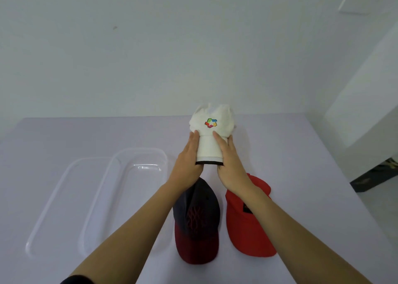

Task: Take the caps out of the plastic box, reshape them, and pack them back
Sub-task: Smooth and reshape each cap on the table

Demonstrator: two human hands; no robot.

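Note:
I hold a white cap point(212, 120) with a multicoloured logo up above the table, its brim curved toward me. My left hand point(188, 161) grips the left side of the brim and my right hand point(230, 165) grips the right side, bending it between them. A dark navy cap with a maroon brim point(197, 223) lies on the table under my left forearm. Beside it on the right rests a red cap point(249, 223), partly hidden by my right forearm. The clear plastic box point(133, 171) stands on the left with nothing in it.
The box's clear lid point(58, 197) lies flat just left of the box. The light table point(301, 154) meets a white wall at the back. Its right edge drops off toward a dark floor point(374, 178).

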